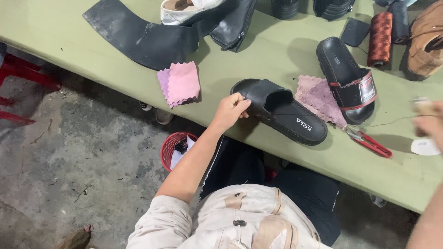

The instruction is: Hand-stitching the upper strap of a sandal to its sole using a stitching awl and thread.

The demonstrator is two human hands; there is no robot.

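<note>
Left hand [229, 110]: pinching black slide [279, 110] near table [258, 55] front edge.
Right hand [429, 124]: blurred; grip unclear.
Tip: steady slide by its strap.

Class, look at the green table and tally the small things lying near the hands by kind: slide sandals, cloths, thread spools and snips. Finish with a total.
Black slide sandals: 2
Pink cloths: 2
Reddish-brown thread spool: 1
Red-handled snips: 1
Total: 6
The left hand touches the nearer sandal.
</note>
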